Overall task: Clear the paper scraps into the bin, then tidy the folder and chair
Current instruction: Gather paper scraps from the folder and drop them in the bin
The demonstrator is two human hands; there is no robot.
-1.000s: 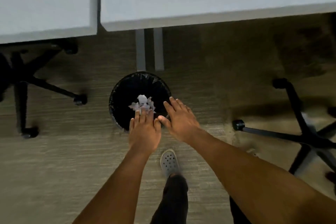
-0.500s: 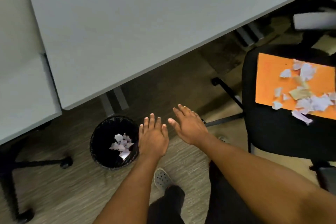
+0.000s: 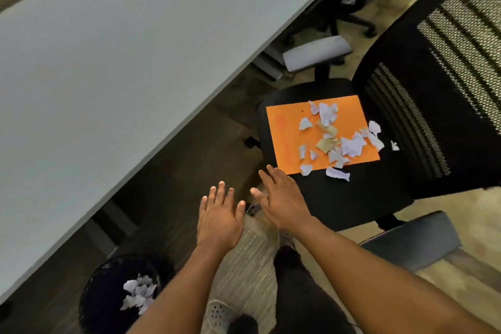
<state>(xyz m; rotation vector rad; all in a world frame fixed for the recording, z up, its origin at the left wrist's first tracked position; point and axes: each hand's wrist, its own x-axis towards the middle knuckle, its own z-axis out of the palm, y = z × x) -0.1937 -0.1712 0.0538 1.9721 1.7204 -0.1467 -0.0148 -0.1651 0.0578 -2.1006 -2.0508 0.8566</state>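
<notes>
An orange folder [image 3: 287, 127] lies flat on the seat of a black mesh-backed office chair [image 3: 352, 198]. Several torn white and tan paper scraps [image 3: 349, 145] are scattered over the folder and onto the seat beside it. A round black bin [image 3: 108, 298] stands on the floor at the lower left, with white scraps inside it. My left hand [image 3: 219, 218] hovers over the floor, open and empty, fingers spread. My right hand [image 3: 282, 198] is open and empty too, its fingertips just short of the folder's near corner at the seat's front edge.
A long grey desk [image 3: 135, 62] runs diagonally across the left, with the bin under its edge. The chair's grey armrests [image 3: 317, 53] flank the seat. Another chair's wheeled base [image 3: 352, 19] stands beyond. My legs and a white shoe [image 3: 219, 314] are at the bottom.
The view has swung from the bin to the chair. Both empty hands have moved away from the bin, rightward toward the folder and scraps; the bin now sits at the lower left.
</notes>
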